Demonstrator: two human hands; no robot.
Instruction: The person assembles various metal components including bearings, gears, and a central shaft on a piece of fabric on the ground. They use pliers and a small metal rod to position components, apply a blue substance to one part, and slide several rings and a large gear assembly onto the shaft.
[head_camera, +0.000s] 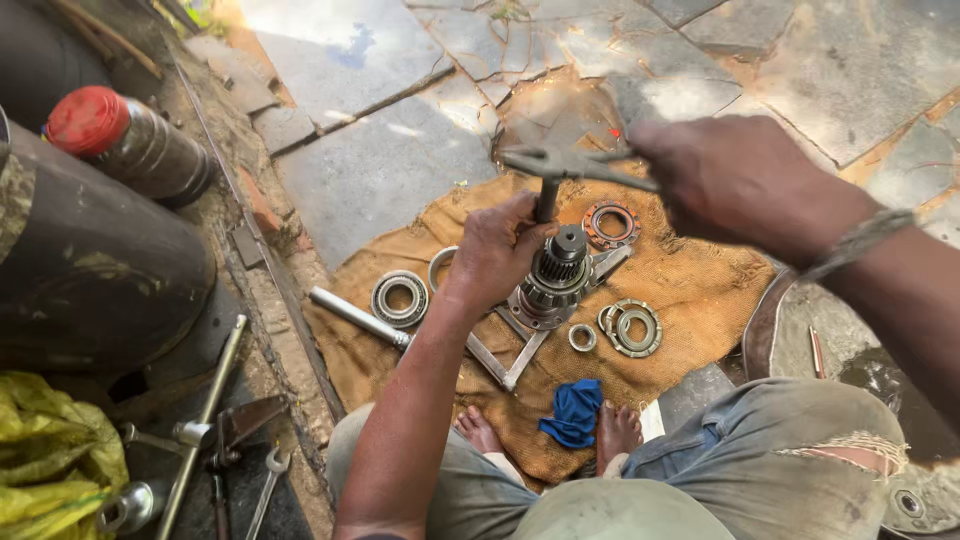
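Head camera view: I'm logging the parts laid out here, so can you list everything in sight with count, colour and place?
Geared shaft assembly: one, grey steel, upright at the middle of the cloth.
Punch: one, dark, standing on the shaft top.
Hammer: one, grey, blurred, above the punch.
Bearings and rings: several; one steel bearing left, one rust-orange ring behind, a steel pair right.
Steel rod: one, at the cloth's left edge.
Burlap cloth: one, tan, on stone paving.
Blue rag: one, between the feet.
Bottle: one, dark with red cap, upper left.
Yellow bag: one, lower left.
Left hand: grips the punch.
Right hand: holds the hammer.
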